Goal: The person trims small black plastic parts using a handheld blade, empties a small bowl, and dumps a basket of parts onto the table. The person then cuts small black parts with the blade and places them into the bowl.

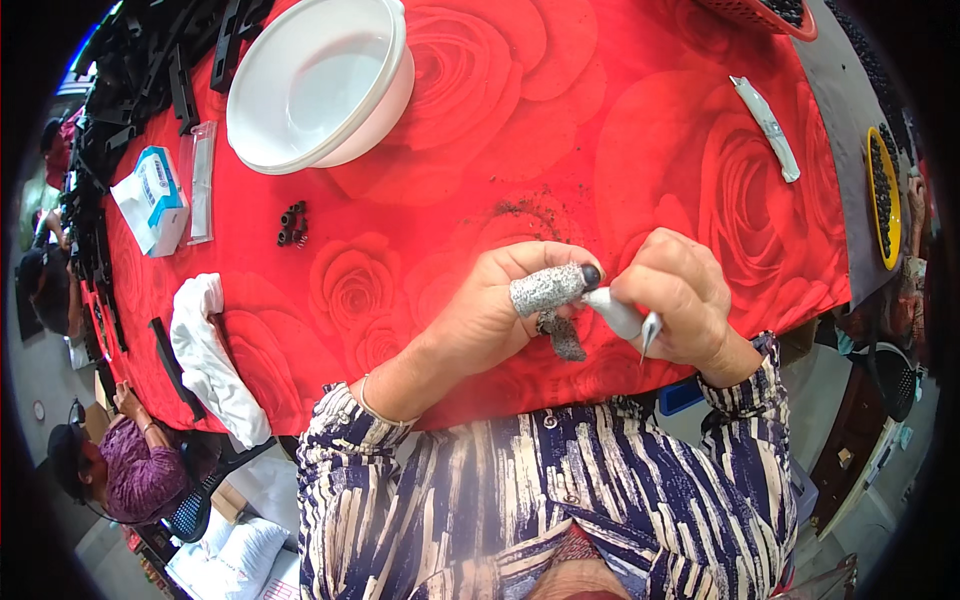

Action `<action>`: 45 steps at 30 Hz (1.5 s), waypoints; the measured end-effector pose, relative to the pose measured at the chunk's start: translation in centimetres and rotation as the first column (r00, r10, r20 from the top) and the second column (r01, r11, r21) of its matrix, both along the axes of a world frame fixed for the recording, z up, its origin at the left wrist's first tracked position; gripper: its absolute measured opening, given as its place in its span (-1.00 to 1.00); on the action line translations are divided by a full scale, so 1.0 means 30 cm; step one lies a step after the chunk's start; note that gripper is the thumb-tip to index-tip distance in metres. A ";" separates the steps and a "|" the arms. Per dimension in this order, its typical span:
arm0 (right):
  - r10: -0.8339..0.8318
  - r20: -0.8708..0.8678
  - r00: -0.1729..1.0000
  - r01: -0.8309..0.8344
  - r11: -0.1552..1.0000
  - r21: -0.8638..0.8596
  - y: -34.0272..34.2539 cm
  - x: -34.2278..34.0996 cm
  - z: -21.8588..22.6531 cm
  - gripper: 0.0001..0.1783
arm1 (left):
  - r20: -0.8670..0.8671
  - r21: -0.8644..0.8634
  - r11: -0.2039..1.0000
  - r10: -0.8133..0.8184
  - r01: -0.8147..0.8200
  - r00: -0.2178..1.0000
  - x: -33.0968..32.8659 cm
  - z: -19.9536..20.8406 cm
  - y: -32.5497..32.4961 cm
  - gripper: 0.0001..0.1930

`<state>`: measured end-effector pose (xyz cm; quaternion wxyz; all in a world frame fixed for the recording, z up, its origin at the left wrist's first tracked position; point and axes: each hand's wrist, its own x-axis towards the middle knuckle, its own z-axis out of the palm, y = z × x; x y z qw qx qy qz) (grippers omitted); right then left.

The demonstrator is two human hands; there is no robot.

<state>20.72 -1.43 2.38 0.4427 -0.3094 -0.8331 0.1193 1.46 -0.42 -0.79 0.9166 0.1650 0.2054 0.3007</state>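
Both my hands meet above the near part of the red table. My left hand (490, 305) is closed, pinching a small black rounded part (591, 274) at the fingertips. Grey speckled wrapping (548, 290) covers one of its digits, and a darker loose piece of wrapping (567, 340) hangs below. Close beside it, my right hand (682, 295) grips a white tool (618, 314) whose pale end lies against or very near the black part. A thin pointed tip (650, 330) sticks out under the right fingers. The tool's full shape is hidden by the hand.
Dark crumbs (535, 210) lie beyond my hands. Small black parts (292, 224), a white basin (320, 90), a blue-white box (155, 200) and a white cloth (205, 350) are leftward. Right are a white tube (766, 130) and yellow tray (883, 200). Another person (140, 460) sits at left.
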 end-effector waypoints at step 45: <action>-0.022 0.004 1.000 0.020 0.805 -0.593 0.001 0.019 0.052 -0.68 | -0.364 0.684 0.724 0.242 0.082 0.899 -0.014 0.031 0.001 -0.74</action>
